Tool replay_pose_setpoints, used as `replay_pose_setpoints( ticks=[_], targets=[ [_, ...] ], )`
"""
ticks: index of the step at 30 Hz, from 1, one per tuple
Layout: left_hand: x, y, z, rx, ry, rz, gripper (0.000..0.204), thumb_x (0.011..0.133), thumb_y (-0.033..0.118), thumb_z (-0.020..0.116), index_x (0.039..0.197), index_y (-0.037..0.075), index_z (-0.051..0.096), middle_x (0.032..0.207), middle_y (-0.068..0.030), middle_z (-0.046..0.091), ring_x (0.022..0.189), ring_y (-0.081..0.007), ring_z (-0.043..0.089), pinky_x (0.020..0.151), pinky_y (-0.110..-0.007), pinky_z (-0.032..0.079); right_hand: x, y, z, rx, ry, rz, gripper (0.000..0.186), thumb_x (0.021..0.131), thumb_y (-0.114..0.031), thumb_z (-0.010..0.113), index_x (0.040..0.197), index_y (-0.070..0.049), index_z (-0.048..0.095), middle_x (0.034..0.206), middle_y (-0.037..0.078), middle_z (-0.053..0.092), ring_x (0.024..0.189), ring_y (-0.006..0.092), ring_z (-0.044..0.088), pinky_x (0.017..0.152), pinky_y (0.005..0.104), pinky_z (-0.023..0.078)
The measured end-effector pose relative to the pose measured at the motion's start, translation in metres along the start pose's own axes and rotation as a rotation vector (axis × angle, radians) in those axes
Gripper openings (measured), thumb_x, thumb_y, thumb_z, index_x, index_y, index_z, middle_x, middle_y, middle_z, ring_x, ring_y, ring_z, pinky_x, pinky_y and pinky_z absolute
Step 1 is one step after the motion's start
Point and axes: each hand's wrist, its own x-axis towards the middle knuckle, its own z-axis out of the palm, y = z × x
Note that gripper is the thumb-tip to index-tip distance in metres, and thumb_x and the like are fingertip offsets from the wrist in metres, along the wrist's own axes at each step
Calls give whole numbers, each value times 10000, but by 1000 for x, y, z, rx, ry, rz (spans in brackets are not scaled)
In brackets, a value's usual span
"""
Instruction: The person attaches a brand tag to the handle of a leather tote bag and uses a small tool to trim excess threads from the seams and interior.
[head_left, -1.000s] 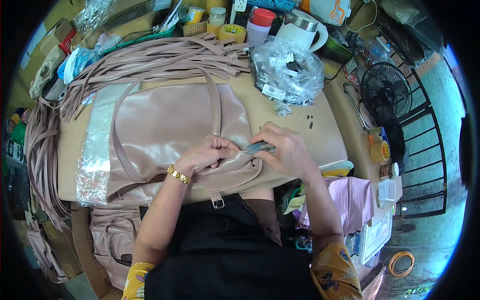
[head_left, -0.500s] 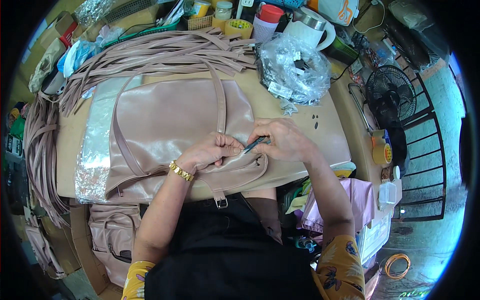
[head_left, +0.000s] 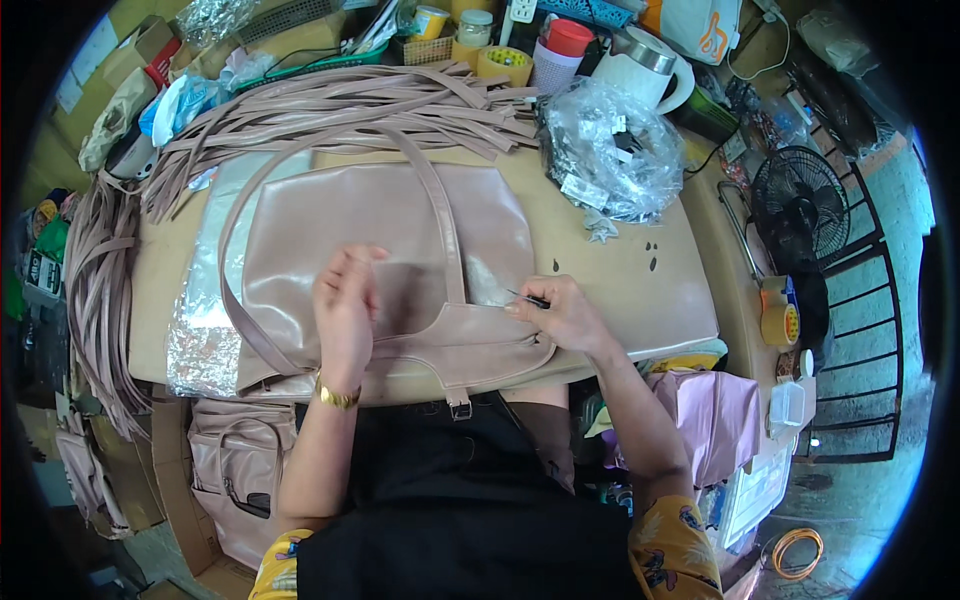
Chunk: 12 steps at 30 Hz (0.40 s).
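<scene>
A dusty-pink leather-look tote bag [head_left: 350,220] lies flat on the table with its long strap handles looped over it. A strap with a small metal buckle [head_left: 460,410] hangs from its near edge. My left hand [head_left: 347,295], a gold watch on the wrist, is raised above the bag's middle. It is slightly blurred, its fingers loosely curled and apart, with nothing visible in them. At the bag's near right part my right hand [head_left: 570,318] is closed around small, dark-handled snips [head_left: 538,301], their thin tip pointing left over the bag. The handle is mostly hidden by the fingers.
Piles of pink straps [head_left: 330,110] lie at the back and hang down at the left. A clear plastic bundle [head_left: 612,150] sits at the back right, near a white kettle [head_left: 645,65]. A black fan [head_left: 800,195] and tape rolls [head_left: 780,310] stand at the right.
My left hand has let go of the bag's edge and moved up and left. My right hand, still with the snips, has shifted right and down; the bag's near flap lies flatter. The view has shifted slightly.
</scene>
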Motion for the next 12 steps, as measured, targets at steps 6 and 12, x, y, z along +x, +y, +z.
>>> replay_pose_setpoints(
  ticks=[6, 12],
  targets=[
    [-29, -15, 37, 1021, -214, 280, 401, 932, 377, 614, 778, 8, 643, 619, -89, 614, 486, -268, 558, 502, -441, 429, -1, 15, 7, -139, 99, -228, 254, 856, -149, 697, 711, 15, 569, 608, 8, 466, 584, 58, 393, 512, 269, 309],
    [-9, -20, 21, 578, -49, -206, 285, 911, 281, 630, 748, 49, 644, 708, -48, 639, 630, -181, 597, 571, -376, 449, 2, 30, 11, -99, 202, -221, 233, 880, -144, 670, 702, -5, 615, 610, 20, 547, 565, 67, 483, 512, 289, 394]
  ],
)
